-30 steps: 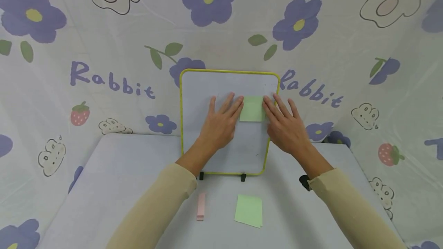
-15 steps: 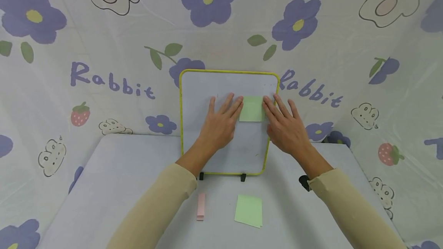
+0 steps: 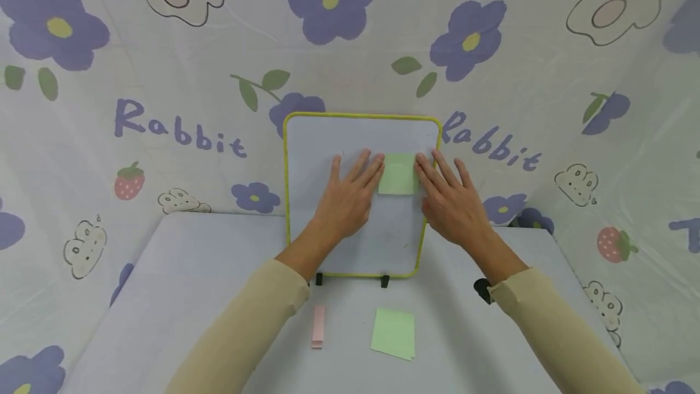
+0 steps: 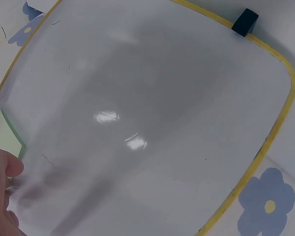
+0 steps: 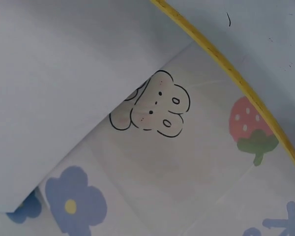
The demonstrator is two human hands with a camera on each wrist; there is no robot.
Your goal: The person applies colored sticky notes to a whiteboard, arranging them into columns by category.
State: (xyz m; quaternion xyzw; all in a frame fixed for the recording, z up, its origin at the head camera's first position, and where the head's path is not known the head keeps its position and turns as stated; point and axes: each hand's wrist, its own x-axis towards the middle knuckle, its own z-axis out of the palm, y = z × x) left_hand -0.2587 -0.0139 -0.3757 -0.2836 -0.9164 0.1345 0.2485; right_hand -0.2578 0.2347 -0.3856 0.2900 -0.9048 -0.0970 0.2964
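A green sticky note (image 3: 397, 174) lies on the upper right part of a whiteboard (image 3: 350, 132) with a yellow frame. My left hand (image 3: 347, 199) touches the note's left edge with its fingertips, the fingers straight and spread. At the note's right edge are the straight fingertips of my right hand (image 3: 451, 202). In the left wrist view, part of the left hand (image 4: 2, 189) shows beside the green note (image 4: 6, 137) at the left border. The right wrist view shows the board's yellow edge (image 5: 226, 64) but no hand.
The board stands on small black feet (image 3: 385, 281) on a white table (image 3: 219, 248). In front of it lie a green sticky-note pad (image 3: 394, 333) and a narrow strip of pink sticky notes (image 3: 318, 326). A patterned curtain (image 3: 383, 84) hangs close behind.
Both hands hold the same position at the note's sides. The head view has shifted very slightly.
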